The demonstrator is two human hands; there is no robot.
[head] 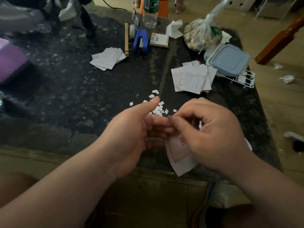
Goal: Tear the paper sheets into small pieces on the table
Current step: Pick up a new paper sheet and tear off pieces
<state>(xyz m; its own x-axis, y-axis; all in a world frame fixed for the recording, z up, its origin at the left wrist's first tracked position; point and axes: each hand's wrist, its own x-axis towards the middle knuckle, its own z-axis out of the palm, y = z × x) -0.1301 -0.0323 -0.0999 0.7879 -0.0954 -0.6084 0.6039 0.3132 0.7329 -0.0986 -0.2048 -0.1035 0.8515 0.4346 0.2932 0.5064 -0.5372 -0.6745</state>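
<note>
Right hand (pixel 212 134) curled, fingertips pinching the folded paper sheets (pixel 179 155) over the table's (pixel 65 96) near edge. Left hand (pixel 131 134) loose, fingers nearly straight, thumb lifted, fingertips at the sheets' top. Torn pieces (pixel 158 109) lie just beyond (two paper stacks (pixel 192 78) farther back).

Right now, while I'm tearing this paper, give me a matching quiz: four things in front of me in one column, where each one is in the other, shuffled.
Things:
1 torn paper bits
2 knotted plastic bag
3 lidded container
4 folded paper

Places:
A on the white wire rack
B gripped in the right hand
C far side, beside the crumpled tissue
D scattered loose on the table

Pairs: 1-D, 2-C, 3-A, 4-B.
</note>
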